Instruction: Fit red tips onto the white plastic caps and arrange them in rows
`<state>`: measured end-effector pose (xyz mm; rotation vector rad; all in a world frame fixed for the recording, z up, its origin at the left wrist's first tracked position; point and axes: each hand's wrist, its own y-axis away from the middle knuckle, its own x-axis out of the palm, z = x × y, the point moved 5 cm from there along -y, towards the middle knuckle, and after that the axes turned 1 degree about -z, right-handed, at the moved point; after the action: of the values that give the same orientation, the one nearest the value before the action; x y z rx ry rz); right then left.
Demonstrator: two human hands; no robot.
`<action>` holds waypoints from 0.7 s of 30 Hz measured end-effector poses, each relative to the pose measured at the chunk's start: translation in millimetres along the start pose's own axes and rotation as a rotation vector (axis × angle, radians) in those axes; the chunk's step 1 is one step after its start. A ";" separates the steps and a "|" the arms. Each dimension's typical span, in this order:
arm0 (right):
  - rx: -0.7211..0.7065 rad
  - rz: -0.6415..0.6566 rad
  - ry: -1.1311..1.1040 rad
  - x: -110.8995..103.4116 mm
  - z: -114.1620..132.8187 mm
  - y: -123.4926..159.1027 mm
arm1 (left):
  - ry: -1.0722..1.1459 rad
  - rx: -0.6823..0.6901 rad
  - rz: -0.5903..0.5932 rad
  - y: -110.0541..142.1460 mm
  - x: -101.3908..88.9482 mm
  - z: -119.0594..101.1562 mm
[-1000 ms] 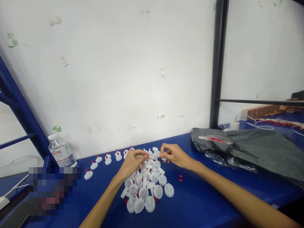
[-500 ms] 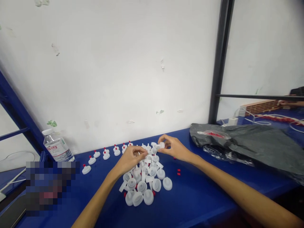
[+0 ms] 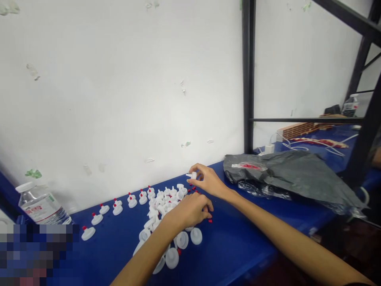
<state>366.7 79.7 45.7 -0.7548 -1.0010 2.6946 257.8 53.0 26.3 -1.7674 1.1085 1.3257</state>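
Note:
My right hand [image 3: 207, 182] pinches a white spouted lid [image 3: 193, 175] by its round base, its bare spout pointing left. Lower down, my left hand [image 3: 192, 208] has curled fingers at the blue tabletop, right beside a small red cap [image 3: 210, 221]. Whatever sits between those left fingertips is hidden. Beneath and around my left forearm spreads a pile of white lids [image 3: 172, 257], partly covered by the arm. More small red caps [image 3: 194, 188] lie below my right hand. At the back left, white lids with red tips [image 3: 97, 218] stand upright in rows.
A clear water bottle [image 3: 44, 206] stands at the left by the wall. Grey plastic bags [image 3: 297, 171] cover the table's right side, beside a black metal post [image 3: 248, 79]. White cables [image 3: 297, 147] and another blue table lie beyond.
My left hand has moved right, from above the pile to the red caps. The right hand has lifted the white lid slightly away from the pile. The view has swung right.

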 end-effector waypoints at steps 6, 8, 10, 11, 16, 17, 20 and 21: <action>-0.049 -0.002 -0.005 0.8 -0.4 -1.3 | 0.046 -0.008 -0.024 -6.0 6.3 6.7; -0.044 -0.002 -0.010 0.3 -1.1 -1.4 | 0.034 -0.020 -0.043 -2.4 -1.1 3.3; -0.029 0.000 -0.015 -0.2 -1.8 -1.4 | 0.034 -0.048 -0.085 4.5 -15.1 1.9; -0.020 -0.001 -0.017 -0.6 -2.0 -1.3 | 0.045 -0.068 -0.117 9.3 -24.0 3.0; -0.015 0.019 0.002 1.8 -1.6 0.0 | 0.159 -0.220 -0.331 46.6 -61.7 32.7; -0.019 0.032 0.003 3.8 -1.3 0.7 | 0.162 -0.250 -0.373 55.4 -64.6 41.6; -0.027 0.094 0.006 12.0 0.1 4.0 | 0.152 -0.311 -0.500 79.4 -64.2 67.2; -0.026 0.119 0.007 15.1 0.9 5.5 | 0.158 -0.322 -0.537 85.7 -61.9 74.4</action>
<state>353.4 80.0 36.7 -0.8533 -1.0228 2.7814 142.1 96.3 64.4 -2.2321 0.4475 1.0809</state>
